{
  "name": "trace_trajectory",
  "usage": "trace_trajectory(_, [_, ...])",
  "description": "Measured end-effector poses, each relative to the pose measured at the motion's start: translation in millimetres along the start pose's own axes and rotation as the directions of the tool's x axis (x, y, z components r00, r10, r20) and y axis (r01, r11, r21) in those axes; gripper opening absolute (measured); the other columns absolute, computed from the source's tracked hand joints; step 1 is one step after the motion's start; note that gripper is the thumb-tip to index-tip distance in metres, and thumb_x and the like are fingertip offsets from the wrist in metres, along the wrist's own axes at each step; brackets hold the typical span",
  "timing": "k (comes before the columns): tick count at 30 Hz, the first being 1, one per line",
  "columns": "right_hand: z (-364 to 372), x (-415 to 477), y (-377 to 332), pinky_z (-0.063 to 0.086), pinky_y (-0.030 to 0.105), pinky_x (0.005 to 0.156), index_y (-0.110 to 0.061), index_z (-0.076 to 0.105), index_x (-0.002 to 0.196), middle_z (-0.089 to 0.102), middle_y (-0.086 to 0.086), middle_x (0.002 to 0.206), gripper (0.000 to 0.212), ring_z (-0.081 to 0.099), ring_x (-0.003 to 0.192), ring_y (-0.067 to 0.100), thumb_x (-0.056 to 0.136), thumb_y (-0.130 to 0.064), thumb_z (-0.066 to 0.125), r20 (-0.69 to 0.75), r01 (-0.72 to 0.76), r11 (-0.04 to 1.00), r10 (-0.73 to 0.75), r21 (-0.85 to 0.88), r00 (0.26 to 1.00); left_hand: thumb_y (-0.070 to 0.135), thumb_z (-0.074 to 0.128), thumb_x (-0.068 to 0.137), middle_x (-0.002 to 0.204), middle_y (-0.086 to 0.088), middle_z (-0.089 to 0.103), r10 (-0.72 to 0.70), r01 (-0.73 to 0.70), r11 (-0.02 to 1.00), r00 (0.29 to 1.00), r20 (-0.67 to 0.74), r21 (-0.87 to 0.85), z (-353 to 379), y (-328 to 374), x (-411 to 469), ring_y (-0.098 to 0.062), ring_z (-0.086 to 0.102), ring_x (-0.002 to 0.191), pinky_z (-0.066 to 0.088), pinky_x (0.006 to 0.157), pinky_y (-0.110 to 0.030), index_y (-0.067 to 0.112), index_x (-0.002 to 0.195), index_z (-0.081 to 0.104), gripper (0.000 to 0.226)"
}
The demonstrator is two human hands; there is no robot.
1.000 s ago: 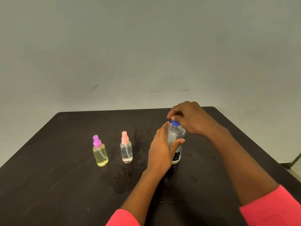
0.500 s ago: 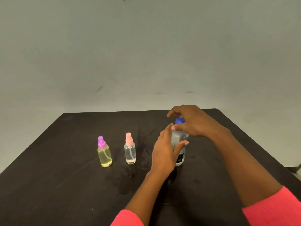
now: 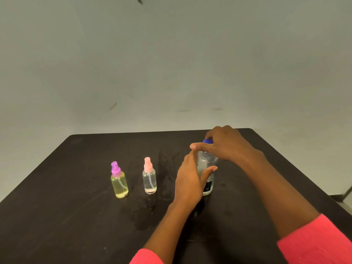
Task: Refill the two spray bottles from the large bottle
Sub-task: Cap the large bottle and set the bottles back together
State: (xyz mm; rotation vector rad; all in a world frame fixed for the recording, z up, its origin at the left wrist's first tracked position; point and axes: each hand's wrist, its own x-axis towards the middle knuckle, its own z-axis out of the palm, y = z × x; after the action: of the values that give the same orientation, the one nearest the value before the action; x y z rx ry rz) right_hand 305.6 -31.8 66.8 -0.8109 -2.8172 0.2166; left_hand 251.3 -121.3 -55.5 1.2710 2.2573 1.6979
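The large clear bottle [image 3: 208,164] stands upright right of centre on the dark table [image 3: 76,216]. My left hand [image 3: 190,180] grips its body from the left, thumb across the front. My right hand [image 3: 226,143] is over the top, its fingers curled round the blue cap [image 3: 208,141]. To the left stand two small spray bottles: one with a purple top and yellow liquid [image 3: 119,181], one with a pink top and clear liquid [image 3: 149,177]. Both have their spray tops on.
A damp patch [image 3: 148,210] darkens the table in front of the pink-topped bottle. The table's far edge meets a plain grey-green wall. The right table edge runs close past my right forearm.
My right hand has turned on the blue cap, its thumb now pointing left. The left hand has stayed on the bottle. The view has shifted slightly.
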Motion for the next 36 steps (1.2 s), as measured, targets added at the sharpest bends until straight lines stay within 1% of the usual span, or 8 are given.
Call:
trace_trajectory(3, [-5, -8, 0, 0.043, 0.028, 0.090, -0.026, 0.050, 0.129, 0.055, 0.000, 0.123, 0.049, 0.053, 0.111, 0.017, 0.085, -0.044, 0.062, 0.087, 0.128, 0.979, -0.143, 0.158, 0.986, 0.059, 0.054, 0.081, 0.124, 0.011, 0.051, 0.002, -0.002, 1.000, 1.000, -0.004, 0.001, 1, 0, 0, -0.006, 0.051, 0.109, 0.048, 0.093, -0.031, 0.034, 0.131, 0.034, 0.059])
trace_trajectory(7, [-7, -7, 0, 0.045, 0.025, 0.085, -0.023, 0.059, 0.115, 0.060, -0.001, 0.115, 0.033, 0.056, 0.106, 0.016, 0.087, -0.005, 0.058, 0.039, 0.185, 0.970, -0.193, 0.157, 0.980, 0.060, 0.054, 0.079, 0.138, 0.007, 0.044, 0.005, -0.005, 1.000, 1.000, -0.002, 0.009, 1, 0, 1, -0.009, 0.046, 0.121, 0.042, 0.100, -0.030, 0.028, 0.140, 0.030, 0.073])
trace_trajectory(11, [-2, 0, -1, 0.045, 0.025, 0.074, -0.019, 0.066, 0.094, 0.066, 0.000, 0.097, 0.013, 0.060, 0.092, 0.016, 0.085, -0.028, 0.067, -0.074, 0.103, 0.990, -0.096, 0.101, 0.993, 0.060, 0.055, 0.080, 0.137, 0.008, 0.045, -0.013, 0.013, 1.000, 1.000, -0.004, -0.009, 2, 0, 2, -0.006, 0.045, 0.121, 0.041, 0.099, -0.027, 0.031, 0.140, 0.029, 0.072])
trace_trajectory(18, [8, -1, 8, 0.049, 0.029, 0.073, -0.020, 0.063, 0.095, 0.066, -0.002, 0.092, 0.056, 0.060, 0.083, 0.015, 0.080, -0.070, 0.043, -0.109, 0.013, 0.997, -0.004, 0.076, 0.994, 0.060, 0.055, 0.081, 0.136, 0.013, 0.045, 0.003, -0.003, 1.000, 1.000, -0.002, -0.024, 1, 0, 0, 0.001, 0.043, 0.117, 0.040, 0.098, -0.025, 0.036, 0.137, 0.029, 0.066])
trace_trajectory(21, [0, -8, 11, 0.046, 0.028, 0.090, -0.029, 0.053, 0.124, 0.056, -0.005, 0.119, 0.040, 0.054, 0.105, 0.010, 0.088, -0.044, 0.057, -0.032, 0.149, 0.950, -0.146, 0.273, 0.989, 0.060, 0.055, 0.081, 0.135, 0.014, 0.045, -0.001, 0.001, 0.999, 1.000, 0.000, -0.037, 2, -2, 0, -0.001, 0.045, 0.117, 0.042, 0.098, -0.026, 0.039, 0.137, 0.029, 0.065])
trace_trajectory(26, [-4, -11, 8, 0.045, 0.023, 0.090, -0.021, 0.066, 0.110, 0.063, -0.003, 0.115, 0.028, 0.057, 0.105, 0.012, 0.090, -0.004, 0.056, -0.037, 0.188, 0.957, -0.184, 0.220, 0.982, 0.061, 0.054, 0.080, 0.133, 0.014, 0.045, 0.013, -0.014, 1.000, 1.000, -0.018, -0.021, 3, -4, 0, -0.002, 0.046, 0.116, 0.043, 0.098, -0.028, 0.038, 0.136, 0.029, 0.065])
trace_trajectory(30, [1, -7, 1, 0.047, 0.025, 0.082, -0.017, 0.069, 0.102, 0.068, 0.000, 0.103, 0.016, 0.061, 0.096, 0.016, 0.088, -0.023, 0.064, -0.125, 0.097, 0.984, -0.078, 0.147, 0.989, 0.058, 0.057, 0.081, 0.134, 0.012, 0.046, 0.013, -0.013, 1.000, 1.000, -0.020, -0.019, 3, -4, 0, -0.001, 0.045, 0.115, 0.043, 0.097, -0.026, 0.036, 0.137, 0.031, 0.065])
trace_trajectory(36, [8, -2, 2, 0.042, 0.027, 0.066, -0.018, 0.059, 0.087, 0.064, -0.001, 0.085, 0.050, 0.057, 0.079, 0.016, 0.079, -0.067, 0.052, -0.220, -0.039, 0.999, 0.034, -0.021, 0.975, 0.062, 0.055, 0.080, 0.133, 0.017, 0.045, -0.002, 0.002, 0.999, 1.000, 0.002, -0.034, 1, -1, 0, 0.004, 0.043, 0.113, 0.040, 0.094, -0.021, 0.040, 0.135, 0.030, 0.065])
